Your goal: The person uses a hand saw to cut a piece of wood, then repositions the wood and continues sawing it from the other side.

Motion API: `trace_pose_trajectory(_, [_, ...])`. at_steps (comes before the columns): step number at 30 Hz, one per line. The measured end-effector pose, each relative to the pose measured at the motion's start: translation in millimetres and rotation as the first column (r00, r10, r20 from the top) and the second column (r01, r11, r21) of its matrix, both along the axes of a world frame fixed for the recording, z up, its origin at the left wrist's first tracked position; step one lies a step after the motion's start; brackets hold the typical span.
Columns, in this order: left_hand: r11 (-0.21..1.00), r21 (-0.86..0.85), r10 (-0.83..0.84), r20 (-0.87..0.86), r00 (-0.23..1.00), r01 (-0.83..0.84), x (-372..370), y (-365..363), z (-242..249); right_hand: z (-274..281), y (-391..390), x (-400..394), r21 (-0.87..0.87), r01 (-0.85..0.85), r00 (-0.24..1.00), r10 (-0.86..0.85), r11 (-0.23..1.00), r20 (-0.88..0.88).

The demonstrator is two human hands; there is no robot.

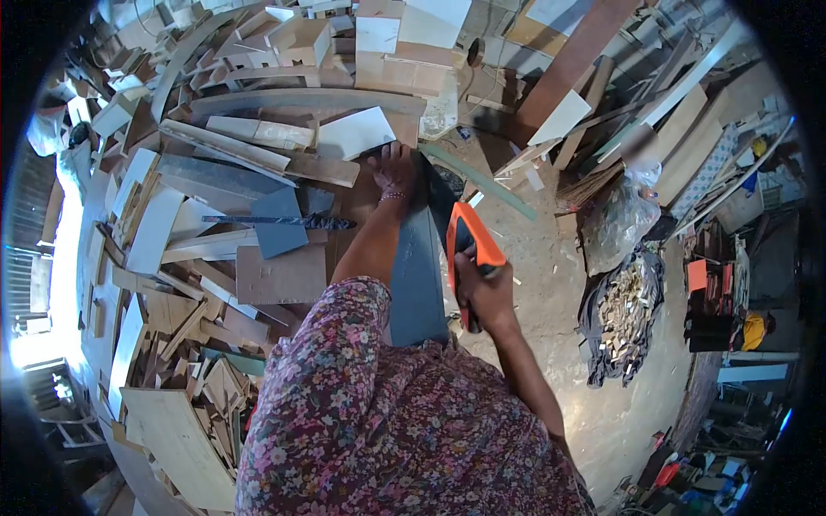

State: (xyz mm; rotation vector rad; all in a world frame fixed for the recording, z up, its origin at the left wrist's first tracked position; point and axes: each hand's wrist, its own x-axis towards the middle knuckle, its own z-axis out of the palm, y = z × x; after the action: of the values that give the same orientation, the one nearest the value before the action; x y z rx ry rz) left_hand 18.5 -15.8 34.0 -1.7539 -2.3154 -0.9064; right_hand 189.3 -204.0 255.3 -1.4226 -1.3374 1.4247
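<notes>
A long dark grey board [416, 275] runs away from the person's body. My left hand [394, 169], with a bracelet at the wrist, lies with spread fingers near the board's far end. To the right of the board, my right hand [483, 288] is wrapped round the orange and black handle of a hand saw [477, 236]. The saw's dark blade points away along the board's right side near its far end; whether its teeth touch the board cannot be told. A thin greenish strip [482, 181] lies just beyond the blade.
Wood offcuts [284, 159] and a square brown panel [280, 275] are piled on the left. Long planks [572, 64] lean at the upper right. A dark cloth heaped with wood scraps [626, 310] lies on the floor at the right, below a plastic bag [624, 225].
</notes>
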Motion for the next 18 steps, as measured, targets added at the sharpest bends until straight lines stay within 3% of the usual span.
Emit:
trace_pose_trajectory(2, [0.997, -0.08, 0.001, -0.013, 1.0, -0.002, -3.2, -4.6, 12.9, -10.2, -13.4, 1.3, 0.127, -0.02, 1.0, 0.023, 0.992, -0.015])
trace_pose_trajectory(3, [0.995, -0.1, 0.025, -0.031, 0.999, -0.028, -0.9, -8.8, 22.3, 3.5, -18.8, -1.8, 0.026, 0.045, 0.998, -0.044, 0.999, -0.047])
trace_pose_trajectory(6, [0.993, -0.106, 0.051, -0.033, 0.998, -0.054, 5.5, -15.1, 31.3, 9.9, -19.7, -3.6, -0.068, 0.078, 0.992, -0.085, 0.995, -0.092])
trace_pose_trajectory(8, [0.993, -0.102, 0.053, -0.021, 0.998, -0.055, 4.2, -22.0, 26.1, -16.3, -10.9, -9.4, -0.069, 0.06, 0.998, -0.063, 0.996, -0.031])
trace_pose_trajectory(10, [0.992, -0.129, -0.008, -0.003, 1.0, 0.007, 0.9, -17.9, 28.6, -58.3, 20.8, -17.4, 0.108, 0.05, 0.998, -0.054, 0.993, 0.03])
trace_pose_trajectory(14, [0.998, -0.064, -0.012, -0.029, 1.0, 0.01, 0.7, -15.3, 24.8, -73.8, 51.9, -22.0, 0.186, 0.058, 0.996, -0.044, 0.981, -0.081])
trace_pose_trajectory(16, [0.996, -0.089, 0.012, -0.086, 0.996, -0.019, 1.1, -12.8, 23.7, -56.7, 46.7, -23.2, -0.045, 0.052, 0.992, -0.057, 0.998, -0.108])
trace_pose_trajectory(17, [0.997, -0.08, 0.016, -0.091, 0.996, -0.023, 0.5, -10.2, 24.4, -67.7, 48.8, -20.7, 0.095, 0.035, 0.998, -0.03, 0.995, -0.057])
trace_pose_trajectory(18, [0.997, -0.071, 0.032, -0.096, 0.995, -0.038, -0.4, -9.4, 24.5, -59.7, 43.3, -22.4, 0.101, 0.029, 0.998, -0.022, 0.995, -0.063])
